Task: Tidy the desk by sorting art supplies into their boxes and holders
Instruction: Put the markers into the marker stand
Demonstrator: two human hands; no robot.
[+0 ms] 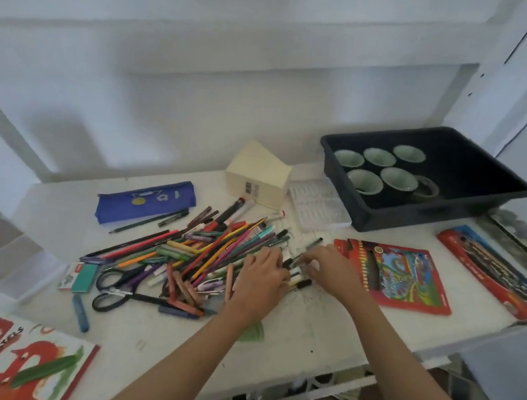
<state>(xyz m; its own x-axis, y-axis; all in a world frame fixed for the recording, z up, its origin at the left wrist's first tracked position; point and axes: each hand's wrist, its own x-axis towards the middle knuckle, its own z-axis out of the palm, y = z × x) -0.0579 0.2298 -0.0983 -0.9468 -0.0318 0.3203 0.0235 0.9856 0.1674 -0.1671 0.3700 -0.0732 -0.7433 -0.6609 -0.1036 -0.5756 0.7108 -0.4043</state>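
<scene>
A loose pile of coloured pencils, pens, markers and pastels (195, 251) covers the middle of the white desk (308, 336). My left hand (261, 277) rests on the pile's right edge, fingers spread over several black-capped pens (296, 273). My right hand (329, 268) is right beside it, fingertips pinching a thin dark pen (310, 247) that points away to the upper right. A red pencil box (398, 276) lies just right of my hands. An oil pastels box (19, 366) sits at the front left corner.
A black bin (505, 200) holding several green cups stands at the back right. A cream box (258, 174), a clear plastic tray (318, 207) and a blue pencil pouch (145, 201) lie behind the pile. Two pairs of scissors (116, 289) and a red marker pack (493, 271) flank it.
</scene>
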